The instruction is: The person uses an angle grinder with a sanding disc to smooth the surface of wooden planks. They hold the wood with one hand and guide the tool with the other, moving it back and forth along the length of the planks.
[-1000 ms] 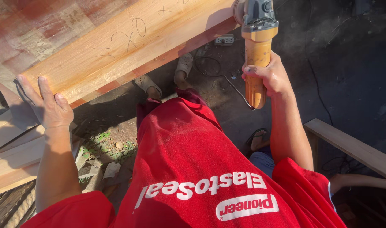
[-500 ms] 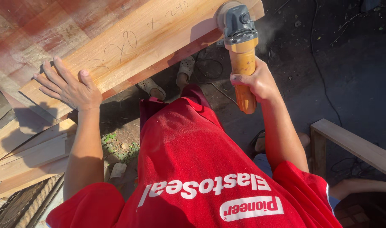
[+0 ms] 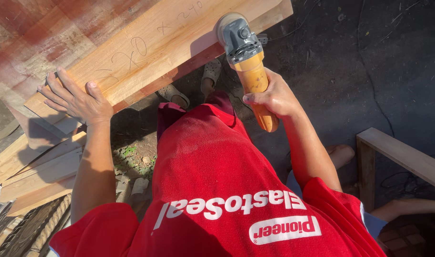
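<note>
Clearly the right hand (image 3: pixel 274 97) keeps a closed grip on the orange handle of the angle grinder (image 3: pixel 246 62), heavy and rigid, its head at the plank's (image 3: pixel 150 52) edge. Left hand (image 3: pixel 79 100) lies flat, fingers spread, pinning that stiff plank.

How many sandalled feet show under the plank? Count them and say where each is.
2. One sandalled foot is below the plank edge, toward the left hand; the other is beside the grinder. Both are partly hidden.
</note>
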